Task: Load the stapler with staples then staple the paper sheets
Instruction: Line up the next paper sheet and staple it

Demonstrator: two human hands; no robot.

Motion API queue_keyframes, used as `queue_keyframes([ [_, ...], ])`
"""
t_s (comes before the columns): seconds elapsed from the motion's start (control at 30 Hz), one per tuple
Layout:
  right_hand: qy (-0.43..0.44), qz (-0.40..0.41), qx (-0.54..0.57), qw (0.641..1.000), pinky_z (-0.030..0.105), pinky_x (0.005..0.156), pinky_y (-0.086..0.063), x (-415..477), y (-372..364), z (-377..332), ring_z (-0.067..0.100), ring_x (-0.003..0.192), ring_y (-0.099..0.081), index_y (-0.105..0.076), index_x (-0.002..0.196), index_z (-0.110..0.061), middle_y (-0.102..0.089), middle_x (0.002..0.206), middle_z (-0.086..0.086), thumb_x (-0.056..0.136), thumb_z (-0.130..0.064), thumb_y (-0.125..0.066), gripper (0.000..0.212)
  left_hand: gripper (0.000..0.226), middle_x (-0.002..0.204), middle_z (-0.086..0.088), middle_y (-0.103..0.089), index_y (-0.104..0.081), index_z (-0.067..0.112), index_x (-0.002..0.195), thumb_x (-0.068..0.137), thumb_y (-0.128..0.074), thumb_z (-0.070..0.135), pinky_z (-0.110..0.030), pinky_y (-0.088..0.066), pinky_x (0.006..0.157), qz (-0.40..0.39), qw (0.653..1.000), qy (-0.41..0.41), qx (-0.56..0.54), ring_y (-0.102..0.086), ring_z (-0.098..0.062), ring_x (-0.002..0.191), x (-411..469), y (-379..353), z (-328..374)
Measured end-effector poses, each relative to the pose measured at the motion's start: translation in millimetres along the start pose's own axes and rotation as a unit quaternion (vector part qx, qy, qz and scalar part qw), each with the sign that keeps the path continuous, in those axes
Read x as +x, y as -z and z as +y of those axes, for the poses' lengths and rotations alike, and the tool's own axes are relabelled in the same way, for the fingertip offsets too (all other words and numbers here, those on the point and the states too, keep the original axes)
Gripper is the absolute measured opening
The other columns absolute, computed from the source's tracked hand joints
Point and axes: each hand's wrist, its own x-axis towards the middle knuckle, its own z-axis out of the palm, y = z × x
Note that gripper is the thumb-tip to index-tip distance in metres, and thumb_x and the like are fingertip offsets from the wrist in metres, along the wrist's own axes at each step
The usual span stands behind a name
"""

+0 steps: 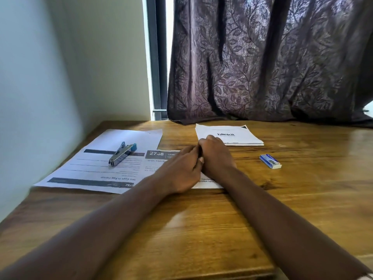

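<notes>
Curtain (pixel 270 57) fills the upper right of the frame, dark with a leaf pattern, and its hem reaches the far edge of our wooden table (pixel 201 229). Printed paper sheets (pixel 96 170) lie spread across the left centre, and a smaller folded sheet marked "blinkit" (pixel 238 136) sits just beyond our hands. Our left hand (pixel 179 170) rests on the printed sheets with its fingers stretched forward, loosely together, gripping nothing we can make out. Our right hand (pixel 214 156) presses against it, fingers curled inward; we cannot tell whether anything is inside. The stapler (pixel 122 153) lies on the sheets at left centre, well apart from both hands. A small blue-and-white staple box (pixel 270 161) sits alone on the wood at right centre.
</notes>
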Motion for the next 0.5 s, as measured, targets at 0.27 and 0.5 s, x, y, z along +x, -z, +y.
queue_keyframes([
  [0.27, -0.016, 0.028, 0.050, 0.998, 0.032, 0.078, -0.044, 4, -4, 1, 0.020, 0.099, -0.052, -0.063, 0.097, -0.020, -0.058, 0.102, 0.003, 0.092, -0.017, -0.062, 0.006, 0.078, 0.171, 0.004, 0.013, 0.012, 0.027, 0.160, 0.100, -0.012, 0.069, -0.039, 0.005, 0.128, -0.152, 0.974, 0.014, 0.168, 0.014, -0.011, 0.156, -14, 7, -15],
  [0.5, -0.024, 0.029, 0.046, 0.998, 0.033, 0.078, -0.049, 3, -2, 4, 0.017, 0.096, -0.054, -0.068, 0.098, -0.023, -0.061, 0.100, -0.001, 0.091, -0.015, -0.064, 0.011, 0.108, 0.168, 0.008, 0.022, 0.019, 0.031, 0.159, 0.073, -0.005, 0.093, -0.032, 0.010, 0.120, -0.175, 0.968, 0.052, 0.172, 0.015, -0.011, 0.156, -38, 26, -33],
])
